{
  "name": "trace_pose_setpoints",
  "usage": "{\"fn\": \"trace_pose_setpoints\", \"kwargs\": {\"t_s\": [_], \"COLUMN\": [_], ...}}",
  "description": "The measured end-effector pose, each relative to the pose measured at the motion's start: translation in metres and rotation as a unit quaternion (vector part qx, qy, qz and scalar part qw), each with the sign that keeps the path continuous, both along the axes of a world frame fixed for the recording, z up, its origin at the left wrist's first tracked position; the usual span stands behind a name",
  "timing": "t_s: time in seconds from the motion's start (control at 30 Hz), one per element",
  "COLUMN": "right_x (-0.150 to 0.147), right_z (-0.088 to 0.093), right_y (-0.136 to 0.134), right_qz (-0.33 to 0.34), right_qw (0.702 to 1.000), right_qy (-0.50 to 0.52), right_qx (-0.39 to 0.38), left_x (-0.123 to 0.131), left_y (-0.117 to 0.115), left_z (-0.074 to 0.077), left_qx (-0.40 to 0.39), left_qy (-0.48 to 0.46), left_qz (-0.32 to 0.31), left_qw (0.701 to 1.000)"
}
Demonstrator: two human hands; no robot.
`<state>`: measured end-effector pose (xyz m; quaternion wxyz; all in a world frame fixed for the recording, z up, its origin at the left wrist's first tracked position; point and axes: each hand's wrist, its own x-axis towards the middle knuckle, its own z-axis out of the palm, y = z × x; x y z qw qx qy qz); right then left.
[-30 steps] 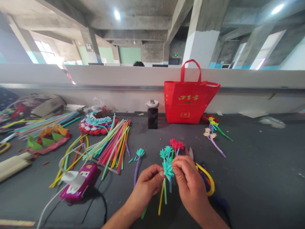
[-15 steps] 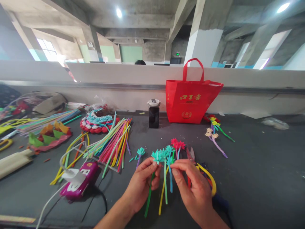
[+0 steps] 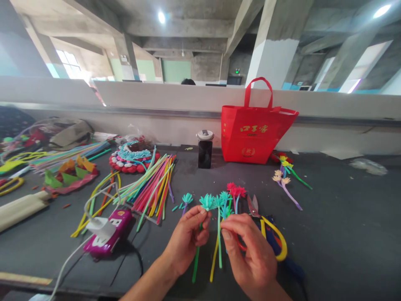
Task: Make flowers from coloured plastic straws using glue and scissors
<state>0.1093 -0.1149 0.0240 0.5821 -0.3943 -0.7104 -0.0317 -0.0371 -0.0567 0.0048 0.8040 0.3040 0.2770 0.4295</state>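
Note:
My left hand pinches a teal pipe-cleaner flower just under its head; its green stem hangs below. My right hand has thumb and forefinger closed beside a blue-teal flower; whatever lies between those fingertips is hidden. Between the hands, another teal flower has a light green stem, and a yellow stem runs below. Just beyond are red flowers. A single teal flower lies left of them. Scissors with yellow-edged handles lie partly behind my right hand.
Loose pipe cleaners and a purple power strip with a white plug lie left. A phone leans on a lidded container behind. A red bag stands by the partition. More flowers lie right.
The view has shifted slightly, moving the scene a little right. My right hand has moved slightly left and down relative to the table, covering more of the blue stem. The left hand keeps its pinch.

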Motion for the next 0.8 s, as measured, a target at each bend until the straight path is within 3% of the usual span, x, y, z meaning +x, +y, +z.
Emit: {"fn": "trace_pose_setpoints", "kwargs": {"t_s": [0.53, 0.8], "right_x": [0.0006, 0.0046], "right_z": [-0.0020, -0.0040], "right_y": [-0.0034, 0.0018], "right_qz": [0.014, -0.029], "right_qw": [1.000, 0.999], "right_qy": [-0.006, 0.003], "right_qx": [-0.005, -0.016], "left_x": [0.0010, 0.0016], "left_y": [-0.0018, -0.0035], "left_z": [0.0011, 0.0035], "left_qx": [0.016, 0.033], "left_qy": [-0.012, 0.013], "left_qz": [0.011, 0.028], "left_qw": [1.000, 0.999]}}
